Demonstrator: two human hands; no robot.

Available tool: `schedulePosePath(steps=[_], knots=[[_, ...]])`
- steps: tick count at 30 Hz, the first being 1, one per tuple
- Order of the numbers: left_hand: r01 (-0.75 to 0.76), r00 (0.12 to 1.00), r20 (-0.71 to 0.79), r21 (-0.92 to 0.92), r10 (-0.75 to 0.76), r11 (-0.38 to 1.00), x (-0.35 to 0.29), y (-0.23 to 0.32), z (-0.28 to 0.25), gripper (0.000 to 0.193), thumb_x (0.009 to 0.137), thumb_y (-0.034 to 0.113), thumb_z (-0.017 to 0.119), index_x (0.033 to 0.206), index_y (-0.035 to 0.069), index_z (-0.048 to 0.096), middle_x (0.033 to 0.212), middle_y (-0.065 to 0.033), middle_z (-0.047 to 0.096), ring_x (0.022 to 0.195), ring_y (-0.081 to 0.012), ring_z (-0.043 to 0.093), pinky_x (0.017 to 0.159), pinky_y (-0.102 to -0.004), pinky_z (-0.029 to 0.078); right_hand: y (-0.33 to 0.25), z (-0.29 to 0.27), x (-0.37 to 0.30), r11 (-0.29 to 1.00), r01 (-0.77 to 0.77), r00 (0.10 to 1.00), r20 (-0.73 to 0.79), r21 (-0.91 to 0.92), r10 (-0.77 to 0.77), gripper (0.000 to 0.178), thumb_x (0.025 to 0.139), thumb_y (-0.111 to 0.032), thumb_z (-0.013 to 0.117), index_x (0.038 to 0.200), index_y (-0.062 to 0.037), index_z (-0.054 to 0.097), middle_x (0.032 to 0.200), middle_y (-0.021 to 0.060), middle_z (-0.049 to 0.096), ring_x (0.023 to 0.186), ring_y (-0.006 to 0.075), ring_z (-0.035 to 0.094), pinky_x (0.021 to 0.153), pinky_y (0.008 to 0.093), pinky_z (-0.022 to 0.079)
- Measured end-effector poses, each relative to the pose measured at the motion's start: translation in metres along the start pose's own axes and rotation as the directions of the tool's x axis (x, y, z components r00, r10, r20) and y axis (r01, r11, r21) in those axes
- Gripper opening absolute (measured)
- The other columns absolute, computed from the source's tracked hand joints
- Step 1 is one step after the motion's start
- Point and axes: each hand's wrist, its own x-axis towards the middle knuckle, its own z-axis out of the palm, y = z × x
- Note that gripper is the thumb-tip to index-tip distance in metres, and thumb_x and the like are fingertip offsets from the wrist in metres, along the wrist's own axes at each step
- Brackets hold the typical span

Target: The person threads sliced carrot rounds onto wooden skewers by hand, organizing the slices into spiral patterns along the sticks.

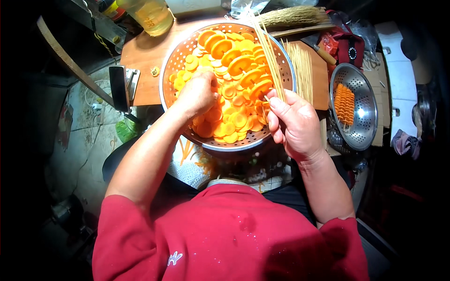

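A large metal colander (171, 62) full of thin round carrot slices (228, 127) stands in front of me. Over its left part is my left hand (198, 95), fingers curled in toward the slices; whatever they pinch is hidden. At the colander's right side my right hand (296, 121) grips several bamboo skewers. Bare skewers (270, 56) rise from it toward the far rim. Another skewer leaves the same fingers, threaded with a spaced row of carrot slices (240, 65) that slants up and left above the loose ones.
Loose bamboo skewers (300, 70) lie right of the colander on the wooden table (140, 91), with a straw brush (293, 18) behind. A smaller colander (369, 112) at right holds finished carrot skewers (344, 104). A phone (118, 88) stands left; a jug of yellowish liquid (152, 18) is farther back.
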Motion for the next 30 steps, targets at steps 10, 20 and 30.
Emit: schedulePosePath(steps=[10,20,30], knots=[[0.182,0.917,0.131,-0.978,-0.377,0.103,0.008,-0.013,-0.05,0.028,0.082,0.003,0.06,0.109,0.003,0.055,0.092,-0.006,0.062,0.072,-0.014,0.063,0.062,-0.0258,0.056,0.006,-0.007,-0.009,0.987,-0.055,0.996,0.065,-0.149,0.065,0.02,0.094,-0.017,0.051,0.104,-0.0003,0.055,0.062,0.001,0.054,0.043,0.0043,0.044,0.042,0.0162,0.035],[0.024,0.925,0.024,-1.0,-0.379,-0.005,-0.002,-0.024,-0.069,0.027,0.083,0.005,0.06,0.11,0.003,0.056,0.095,-0.0055,0.063,0.078,-0.0118,0.063,0.064,-0.0228,0.056,0.01,0.001,-0.007,0.986,-0.08,0.989,0.114,-0.149,0.098,0.021,0.094,-0.017,0.052,0.106,0.0002,0.054,0.062,0.0018,0.054,0.045,0.0044,0.045,0.043,0.016,0.036],[0.26,0.904,0.161,-0.942,-0.397,0.21,-0.003,-0.022,-0.054,0.032,0.083,0.002,0.057,0.115,-0.002,0.051,0.091,-0.0112,0.06,0.076,-0.0211,0.066,0.067,-0.0297,0.056,0.009,-0.003,-0.003,0.996,0.002,0.998,0.063,-0.091,0.004,0.022,0.094,-0.017,0.053,0.108,-0.0005,0.055,0.061,0.0022,0.055,0.042,0.0046,0.045,0.04,0.015,0.034]])
